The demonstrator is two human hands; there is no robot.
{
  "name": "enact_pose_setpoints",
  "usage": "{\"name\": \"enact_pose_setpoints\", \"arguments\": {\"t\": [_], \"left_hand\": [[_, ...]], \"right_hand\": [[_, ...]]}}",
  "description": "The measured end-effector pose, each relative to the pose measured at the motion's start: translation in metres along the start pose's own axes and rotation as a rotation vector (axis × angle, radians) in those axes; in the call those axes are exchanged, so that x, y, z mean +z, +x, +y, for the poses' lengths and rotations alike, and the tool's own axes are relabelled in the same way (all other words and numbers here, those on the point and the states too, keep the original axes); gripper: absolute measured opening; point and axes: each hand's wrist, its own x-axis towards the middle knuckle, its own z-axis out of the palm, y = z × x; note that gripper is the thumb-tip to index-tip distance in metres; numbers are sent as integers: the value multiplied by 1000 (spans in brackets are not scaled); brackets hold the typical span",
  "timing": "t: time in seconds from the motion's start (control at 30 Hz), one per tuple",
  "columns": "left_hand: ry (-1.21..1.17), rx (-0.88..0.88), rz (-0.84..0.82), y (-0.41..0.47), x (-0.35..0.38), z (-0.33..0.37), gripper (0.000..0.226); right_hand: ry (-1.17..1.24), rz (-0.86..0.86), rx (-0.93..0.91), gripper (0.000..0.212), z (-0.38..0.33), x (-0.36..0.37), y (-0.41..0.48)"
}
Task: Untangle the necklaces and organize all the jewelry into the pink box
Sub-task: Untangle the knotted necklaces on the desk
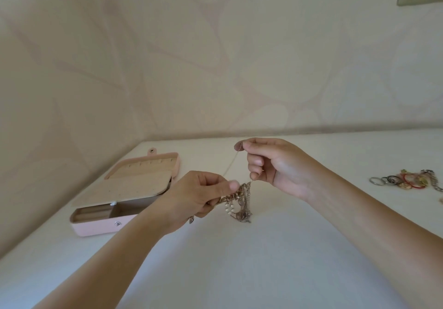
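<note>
While the left hand (196, 198) clutches the tangled necklaces (242, 203) in curled fingers (213, 180), the right hand (273, 165) pinches 1 thin chain (231, 162). The pink box (96, 228) sits open.

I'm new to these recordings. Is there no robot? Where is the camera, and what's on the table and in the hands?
No robot: a person works bare-handed, filmed by one head-worn camera looking down. The left hand pinches a tangle of necklaces over the white table; the right hand pinches a thin chain leading up out of it. The pink box lies open at the left; rings and bracelets lie at the far right.
</note>
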Motion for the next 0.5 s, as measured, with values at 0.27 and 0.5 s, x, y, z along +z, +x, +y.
{"name": "enact_pose_setpoints", "arguments": {"t": [0.27,0.5], "left_hand": [[93,-94,-174,0,-4,-6,13],[-19,-84,-195,-1,-5,-4,26]], "right_hand": [[227,65,30,20,-7,-8,4],[164,75,56,24,-5,-15,6]]}}
